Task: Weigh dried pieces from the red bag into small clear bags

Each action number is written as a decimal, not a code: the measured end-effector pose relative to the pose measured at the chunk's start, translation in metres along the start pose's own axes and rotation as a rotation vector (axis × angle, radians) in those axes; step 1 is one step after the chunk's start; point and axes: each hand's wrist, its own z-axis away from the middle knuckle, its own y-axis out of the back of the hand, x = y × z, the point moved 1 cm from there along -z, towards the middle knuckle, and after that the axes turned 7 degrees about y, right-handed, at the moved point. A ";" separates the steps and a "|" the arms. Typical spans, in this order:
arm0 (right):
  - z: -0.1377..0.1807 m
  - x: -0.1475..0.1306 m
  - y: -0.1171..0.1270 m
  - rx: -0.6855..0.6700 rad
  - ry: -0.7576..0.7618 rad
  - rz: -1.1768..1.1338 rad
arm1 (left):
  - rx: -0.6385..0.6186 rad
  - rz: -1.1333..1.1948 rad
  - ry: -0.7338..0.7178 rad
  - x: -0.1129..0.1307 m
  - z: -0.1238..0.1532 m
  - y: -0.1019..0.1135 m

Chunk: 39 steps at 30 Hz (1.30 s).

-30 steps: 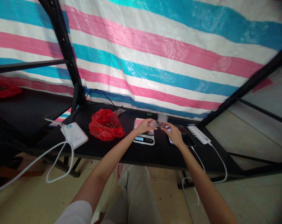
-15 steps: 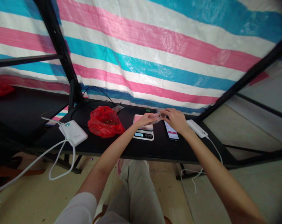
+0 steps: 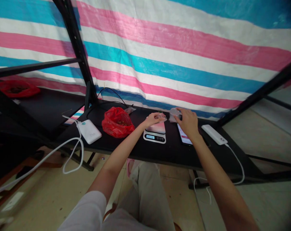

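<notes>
My left hand [image 3: 153, 119] hovers over the pan of a small digital scale [image 3: 155, 132] and pinches a small clear plastic bag [image 3: 161, 116]. My right hand [image 3: 187, 122] reaches toward the back of the black table [image 3: 126, 149], fingers curled on a crumpled pile of clear plastic bags [image 3: 173, 113]. A phone [image 3: 184, 137] with a lit screen lies just under my right wrist. A red plastic bag [image 3: 118, 122] holding brown bits sits to the left of the scale.
A white power bank [image 3: 89, 131] with a looping white cable lies at the table's left end, another white power bank [image 3: 214, 134] at the right. Black rack posts and a striped tarp stand behind. Another red bag [image 3: 14, 89] sits on the far-left table.
My hands have separated: the right one went back to the pile of clear bags, the left stays over the scale with its small bag. The view swung slightly to the left.
</notes>
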 end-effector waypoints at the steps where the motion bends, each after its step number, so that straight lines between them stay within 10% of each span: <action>1: 0.009 0.002 -0.014 -0.005 -0.121 -0.080 | 0.044 -0.111 0.019 -0.001 0.001 0.004; 9: 0.076 -0.011 -0.101 -0.214 -0.556 -0.603 | 0.098 -0.689 0.118 -0.008 0.012 0.014; 15: 0.061 -0.028 -0.070 -0.037 -0.458 -0.325 | 0.107 -0.776 0.012 -0.003 0.019 0.007; 27: 0.023 -0.041 -0.080 -0.085 -0.543 -0.793 | 0.088 -1.006 -0.137 0.004 0.033 0.002; 39: 0.038 -0.039 -0.065 -0.252 -0.411 -0.214 | 0.115 -1.142 -0.122 0.024 0.074 0.049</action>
